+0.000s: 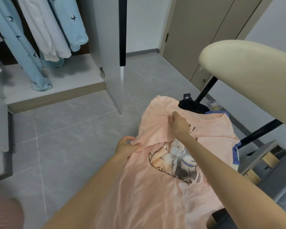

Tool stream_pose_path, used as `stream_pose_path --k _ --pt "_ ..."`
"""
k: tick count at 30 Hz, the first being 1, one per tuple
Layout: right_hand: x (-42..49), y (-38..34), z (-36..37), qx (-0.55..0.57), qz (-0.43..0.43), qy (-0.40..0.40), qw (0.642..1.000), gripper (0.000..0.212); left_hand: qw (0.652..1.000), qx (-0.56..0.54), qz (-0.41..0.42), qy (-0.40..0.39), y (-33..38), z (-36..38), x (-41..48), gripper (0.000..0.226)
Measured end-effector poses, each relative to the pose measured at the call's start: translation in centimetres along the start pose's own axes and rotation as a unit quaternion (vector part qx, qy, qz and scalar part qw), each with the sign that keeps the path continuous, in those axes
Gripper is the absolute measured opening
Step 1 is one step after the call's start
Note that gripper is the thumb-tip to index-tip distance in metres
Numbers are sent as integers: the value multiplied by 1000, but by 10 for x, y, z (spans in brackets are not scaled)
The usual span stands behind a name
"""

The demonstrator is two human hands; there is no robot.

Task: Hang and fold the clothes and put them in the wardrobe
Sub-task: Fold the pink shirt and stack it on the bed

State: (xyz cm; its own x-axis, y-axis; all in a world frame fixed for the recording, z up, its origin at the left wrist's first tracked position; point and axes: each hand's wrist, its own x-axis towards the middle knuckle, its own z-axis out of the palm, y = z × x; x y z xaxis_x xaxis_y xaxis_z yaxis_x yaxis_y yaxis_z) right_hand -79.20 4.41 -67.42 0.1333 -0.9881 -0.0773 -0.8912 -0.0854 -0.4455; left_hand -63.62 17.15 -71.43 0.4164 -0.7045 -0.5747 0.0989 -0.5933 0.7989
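A peach T-shirt (pixel 155 187) with a cat print lies spread in front of me at the lower middle. Its left sleeve is folded over the chest. My left hand (pixel 126 147) pinches the edge of that sleeve at the shirt's left side. My right hand (pixel 180 123) grips the fabric near the shoulder, fingers curled into the cloth. At the upper left the wardrobe (pixel 56 91) stands open, with light blue and white garments (pixel 45 33) hanging inside.
A black garment (pixel 191 105) and a blue one (pixel 236 152) lie under the shirt's far side. A cream padded board (pixel 248 66) on black legs juts in from the right. The open wardrobe door (pixel 109 47) stands ahead, over grey floor tiles (pixel 73 129).
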Motion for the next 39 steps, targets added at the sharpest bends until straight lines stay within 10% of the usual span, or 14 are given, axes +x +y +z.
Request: stream_pose_path --k 10,14,18,23,27,32,39 --pt "0 15 1 -137 -49 8 989 23 949 305 80 -14 3 10 1 46" --pt "-19 13 -2 -152 -172 98 968 37 895 358 257 68 13 21 -13 39" --pt "-35 21 4 -173 -309 -28 935 46 809 472 351 -22 8 42 -23 53" --pt "-41 57 14 -271 -248 -145 919 52 760 551 291 -184 -9 46 -22 56" --pt "-44 60 14 -275 -233 -127 924 52 769 533 277 -218 -6 36 -20 49" --pt "-51 56 5 -279 -252 -82 923 50 814 482 317 -68 -4 34 -24 44" --pt "-77 55 -27 -141 -237 -111 955 41 824 475 278 -133 1 22 -45 35"
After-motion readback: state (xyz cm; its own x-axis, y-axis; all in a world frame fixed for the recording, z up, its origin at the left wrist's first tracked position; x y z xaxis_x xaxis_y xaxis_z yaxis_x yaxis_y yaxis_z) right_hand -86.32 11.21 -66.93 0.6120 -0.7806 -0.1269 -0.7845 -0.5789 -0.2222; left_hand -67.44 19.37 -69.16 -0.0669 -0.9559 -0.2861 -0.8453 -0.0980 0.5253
